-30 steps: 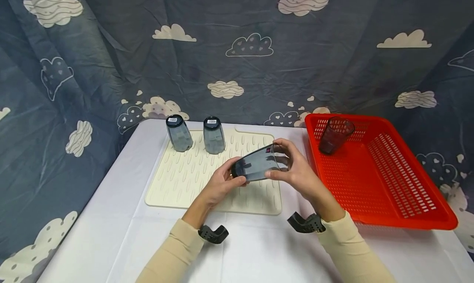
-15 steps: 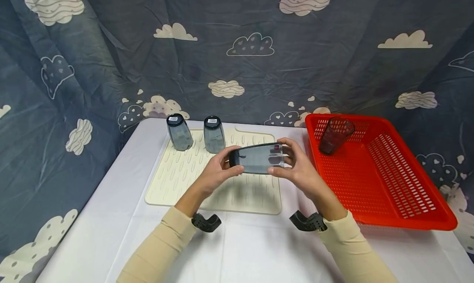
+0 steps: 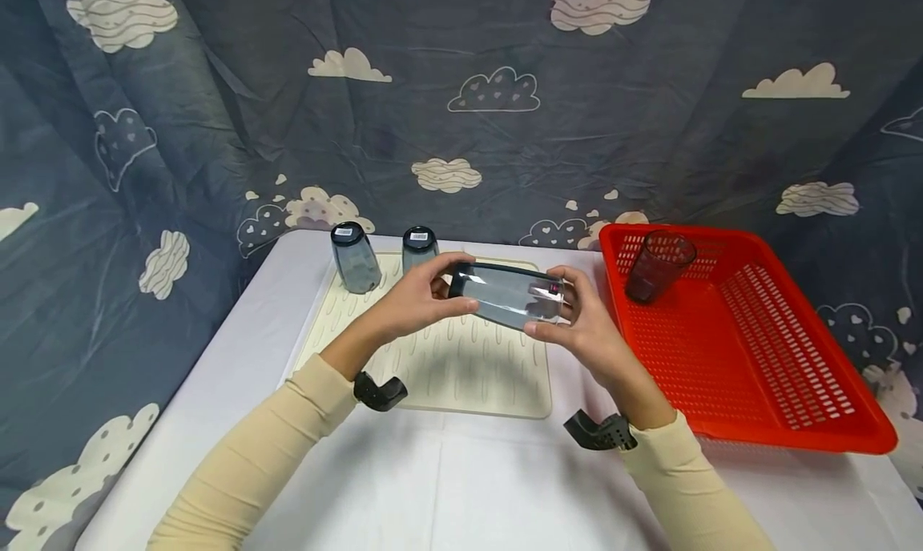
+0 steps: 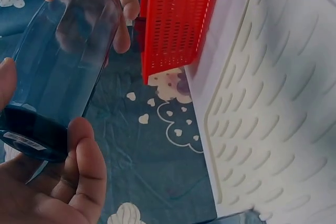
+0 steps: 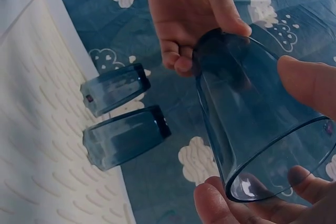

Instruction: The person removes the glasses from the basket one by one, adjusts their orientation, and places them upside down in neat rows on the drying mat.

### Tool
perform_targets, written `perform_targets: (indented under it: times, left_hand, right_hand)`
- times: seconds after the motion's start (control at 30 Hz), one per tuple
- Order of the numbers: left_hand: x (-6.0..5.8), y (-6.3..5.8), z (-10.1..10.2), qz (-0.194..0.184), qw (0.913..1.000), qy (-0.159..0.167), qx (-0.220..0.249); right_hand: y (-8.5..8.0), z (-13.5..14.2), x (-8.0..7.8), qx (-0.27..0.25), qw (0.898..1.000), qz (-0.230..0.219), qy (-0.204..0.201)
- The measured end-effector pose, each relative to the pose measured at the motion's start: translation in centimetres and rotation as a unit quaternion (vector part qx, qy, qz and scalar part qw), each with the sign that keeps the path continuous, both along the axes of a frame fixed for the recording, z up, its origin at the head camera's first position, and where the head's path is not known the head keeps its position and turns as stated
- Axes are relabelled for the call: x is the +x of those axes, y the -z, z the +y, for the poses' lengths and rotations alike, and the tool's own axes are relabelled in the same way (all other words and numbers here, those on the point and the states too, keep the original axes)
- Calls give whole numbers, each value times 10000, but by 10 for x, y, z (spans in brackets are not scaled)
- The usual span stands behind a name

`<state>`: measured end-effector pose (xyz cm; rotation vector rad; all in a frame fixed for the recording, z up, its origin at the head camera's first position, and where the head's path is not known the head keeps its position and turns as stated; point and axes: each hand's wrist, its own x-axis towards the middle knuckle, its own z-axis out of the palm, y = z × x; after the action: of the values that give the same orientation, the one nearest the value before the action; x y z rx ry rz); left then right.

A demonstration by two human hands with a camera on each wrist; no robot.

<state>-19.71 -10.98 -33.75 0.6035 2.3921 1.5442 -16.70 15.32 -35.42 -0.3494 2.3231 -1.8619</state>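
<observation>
Head-camera view: nearest the lens, two cream sleeves (image 3: 245, 455) and black wrist bands (image 3: 380, 392) reach over a white-covered desk (image 3: 440, 495), where a person holds a smoky tumbler (image 3: 505, 296) lengthwise in the air above a ribbed mat (image 3: 476, 379). The left hand (image 3: 425, 295) has its grip clamped on the dark base end; the right hand (image 3: 587, 327) has its grip clamped across the open rim end, thumb on the near side. Taking both ends likely steadies the slick glass and leaves its middle uncovered. To the right sits a red basket (image 3: 786, 437), its perforated walls apt to let air or water through; a lone glass (image 3: 658, 267) tilts mouth-up in its far left corner. Toward the mat's far edge, a left upturned tumbler (image 3: 357, 264) and a second upturned tumbler (image 3: 421, 251), partly hidden by the left hand, stand base-up, a pose that probably lets them drain and puts their wider mouths on the ridges. Behind everything hangs a cloud-print curtain (image 3: 649, 154).
</observation>
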Motion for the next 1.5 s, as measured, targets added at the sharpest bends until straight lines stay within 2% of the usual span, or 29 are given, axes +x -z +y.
perform_targets:
  times: [0.2, 0.43, 0.67, 0.8, 1.07, 1.3, 1.4, 1.5]
  left_hand:
    - [-7, -11, -3, 150, 9989, 152, -415]
    - [-20, -46, 4, 570, 9909, 552, -1091]
    - [-32, -69, 10, 1163, 9745, 797, -1743]
    - [-34, -80, 15, 1255, 9681, 854, -1994]
    - [-35, -91, 25, 1566, 9556, 916, -2323]
    - [-38, -99, 29, 1823, 9452, 886, -2561]
    - [-40, -101, 29, 1982, 9380, 771, -2737]
    - [-42, -101, 29, 2041, 9328, 622, -2905]
  right_hand:
    - [-1, -2, -3, -107, 9999, -42, 50]
    - [0, 0, -9, -464, 9988, -152, 39]
    - [0, 0, -14, -713, 9974, -92, 30]
    - [3, 1, -16, -878, 9961, -76, 39]
    - [8, 1, -16, -894, 9959, -149, 7]
    - [4, 0, -17, -677, 9971, -347, -62]
    - [1, 1, -16, -453, 9979, -471, -37]
    - [-1, 0, -14, -245, 9984, -491, 169]
